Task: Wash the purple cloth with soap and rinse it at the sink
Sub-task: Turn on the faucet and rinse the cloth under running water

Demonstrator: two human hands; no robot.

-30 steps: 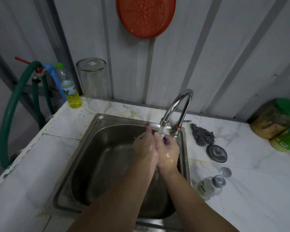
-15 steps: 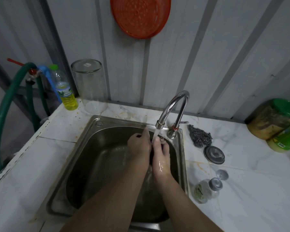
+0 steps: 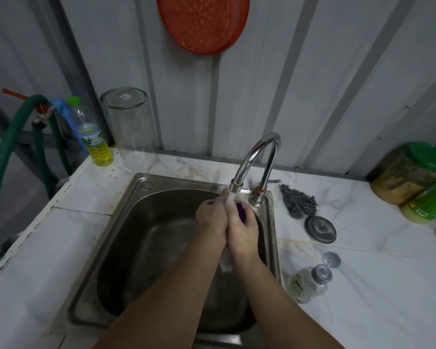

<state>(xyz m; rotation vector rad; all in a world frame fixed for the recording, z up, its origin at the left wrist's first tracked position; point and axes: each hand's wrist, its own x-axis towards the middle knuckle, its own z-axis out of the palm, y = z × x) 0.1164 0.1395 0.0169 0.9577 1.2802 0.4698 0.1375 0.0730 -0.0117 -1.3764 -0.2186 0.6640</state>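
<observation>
Purple cloth [image 3: 240,210] bunched between my left hand [image 3: 210,217] and right hand [image 3: 243,229], both gripping it directly under the tap [image 3: 252,159] stream over the sink [image 3: 146,238], so running water passes through it.

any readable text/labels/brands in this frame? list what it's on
None can be read outright.
Small bottle lying on its side right of the sink: green label, lettering blurred.
Bottle of yellow liquid: label with a picture, text too small.
Green-lidded jar and the green-labelled tub beside it: print blurred.
Upturned glass: pale sticker on its base, unreadable.
</observation>
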